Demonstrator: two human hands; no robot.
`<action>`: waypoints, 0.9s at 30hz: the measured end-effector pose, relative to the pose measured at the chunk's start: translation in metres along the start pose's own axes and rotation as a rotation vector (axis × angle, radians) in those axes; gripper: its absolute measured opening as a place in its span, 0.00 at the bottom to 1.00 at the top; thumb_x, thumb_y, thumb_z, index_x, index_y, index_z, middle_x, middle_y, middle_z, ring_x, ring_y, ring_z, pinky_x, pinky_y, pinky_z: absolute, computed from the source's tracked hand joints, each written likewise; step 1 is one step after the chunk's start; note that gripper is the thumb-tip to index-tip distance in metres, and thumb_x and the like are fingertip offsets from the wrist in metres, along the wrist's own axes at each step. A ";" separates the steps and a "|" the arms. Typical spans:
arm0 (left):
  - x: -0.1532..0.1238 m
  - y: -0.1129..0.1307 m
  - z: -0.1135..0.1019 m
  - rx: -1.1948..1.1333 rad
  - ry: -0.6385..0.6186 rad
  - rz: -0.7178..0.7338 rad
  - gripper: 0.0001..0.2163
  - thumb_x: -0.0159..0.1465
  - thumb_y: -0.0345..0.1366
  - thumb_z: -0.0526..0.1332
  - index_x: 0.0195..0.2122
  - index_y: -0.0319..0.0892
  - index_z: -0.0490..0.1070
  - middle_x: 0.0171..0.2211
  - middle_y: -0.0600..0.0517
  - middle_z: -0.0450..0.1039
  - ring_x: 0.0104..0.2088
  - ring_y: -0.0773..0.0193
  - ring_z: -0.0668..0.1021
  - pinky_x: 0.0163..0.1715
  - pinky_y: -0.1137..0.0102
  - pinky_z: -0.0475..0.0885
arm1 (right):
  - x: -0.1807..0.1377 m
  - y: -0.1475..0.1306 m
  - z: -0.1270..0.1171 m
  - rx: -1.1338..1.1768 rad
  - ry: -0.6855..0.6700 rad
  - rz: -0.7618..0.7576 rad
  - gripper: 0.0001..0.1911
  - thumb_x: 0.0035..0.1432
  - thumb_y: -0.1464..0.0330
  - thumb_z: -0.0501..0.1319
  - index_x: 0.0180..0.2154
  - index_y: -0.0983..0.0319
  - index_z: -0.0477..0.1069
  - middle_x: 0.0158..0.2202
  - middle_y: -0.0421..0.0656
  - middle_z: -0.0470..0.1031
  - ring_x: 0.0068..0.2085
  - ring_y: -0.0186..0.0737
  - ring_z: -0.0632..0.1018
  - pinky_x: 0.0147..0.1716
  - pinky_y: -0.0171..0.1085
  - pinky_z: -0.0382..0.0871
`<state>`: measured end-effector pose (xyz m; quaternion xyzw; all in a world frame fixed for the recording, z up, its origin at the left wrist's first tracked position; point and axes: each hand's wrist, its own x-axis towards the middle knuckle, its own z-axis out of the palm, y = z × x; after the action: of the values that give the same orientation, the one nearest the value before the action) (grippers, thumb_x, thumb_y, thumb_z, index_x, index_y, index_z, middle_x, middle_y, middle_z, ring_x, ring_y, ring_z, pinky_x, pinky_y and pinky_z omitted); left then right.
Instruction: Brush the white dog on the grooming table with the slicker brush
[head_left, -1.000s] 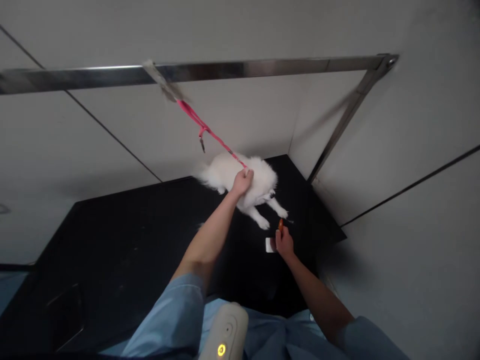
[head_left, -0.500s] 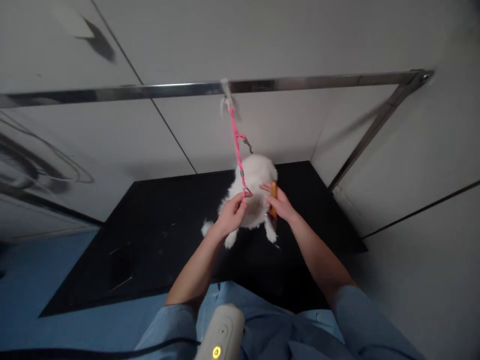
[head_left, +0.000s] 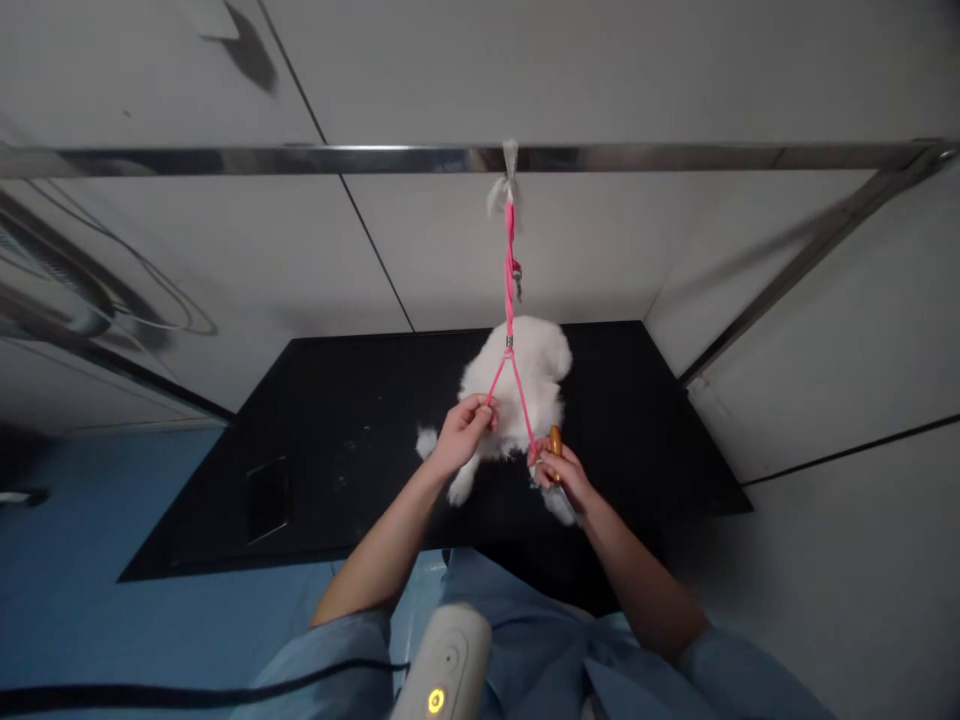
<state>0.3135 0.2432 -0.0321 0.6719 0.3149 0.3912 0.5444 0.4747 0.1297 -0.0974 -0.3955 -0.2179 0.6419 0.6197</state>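
A small, fluffy white animal [head_left: 517, 390], which looks like a dog, is on the black table [head_left: 330, 430]; its face does not show. In front of it hangs a pink leash [head_left: 510, 270], its lower loop spread into two strands below a metal slide. My left hand [head_left: 465, 432] is closed on the left strand, close to the fur. With fingers curled, my right hand [head_left: 561, 470] grips the right strand and also a tool with an orange-brown handle [head_left: 556, 445]. The tool's working end is hard to make out.
A metal bar [head_left: 360, 160] crosses above the table, and the leash is tied to it by a white strip [head_left: 511, 165]. A dark flat rectangle [head_left: 268, 498] lies at the table's left. A pale device with a yellow light [head_left: 446, 660] hangs at my chest. A hose [head_left: 60, 275] is at left.
The pink loop has been pulled open into a V. My right hand has moved down towards me and now grips a strand along with the tool. The view has shifted left.
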 end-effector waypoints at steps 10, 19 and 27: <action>0.059 -0.052 0.041 0.617 -0.128 0.135 0.17 0.51 0.49 0.69 0.35 0.41 0.78 0.48 0.39 0.73 0.55 0.44 0.71 0.58 0.51 0.61 | -0.067 0.003 -0.063 0.108 0.569 -0.043 0.16 0.40 0.59 0.70 0.28 0.59 0.69 0.22 0.39 0.76 0.15 0.31 0.67 0.13 0.31 0.60; 0.000 -0.149 0.036 0.563 0.447 -0.032 0.12 0.61 0.41 0.59 0.41 0.40 0.73 0.42 0.41 0.73 0.48 0.50 0.73 0.54 0.55 0.65 | 0.005 0.010 -0.048 -0.335 0.194 -0.017 0.09 0.44 0.74 0.68 0.27 0.61 0.70 0.24 0.34 0.74 0.27 0.34 0.74 0.29 0.31 0.68; -0.034 -0.174 0.056 0.053 0.587 -0.375 0.15 0.61 0.45 0.59 0.43 0.40 0.69 0.45 0.42 0.75 0.49 0.54 0.76 0.54 0.59 0.69 | 0.087 -0.033 -0.052 -0.570 0.076 -0.304 0.10 0.44 0.76 0.67 0.29 0.62 0.68 0.25 0.33 0.71 0.29 0.31 0.72 0.31 0.29 0.65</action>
<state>0.3456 0.2232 -0.2140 0.4749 0.5860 0.4527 0.4755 0.5425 0.2072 -0.1232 -0.5396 -0.4221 0.4401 0.5805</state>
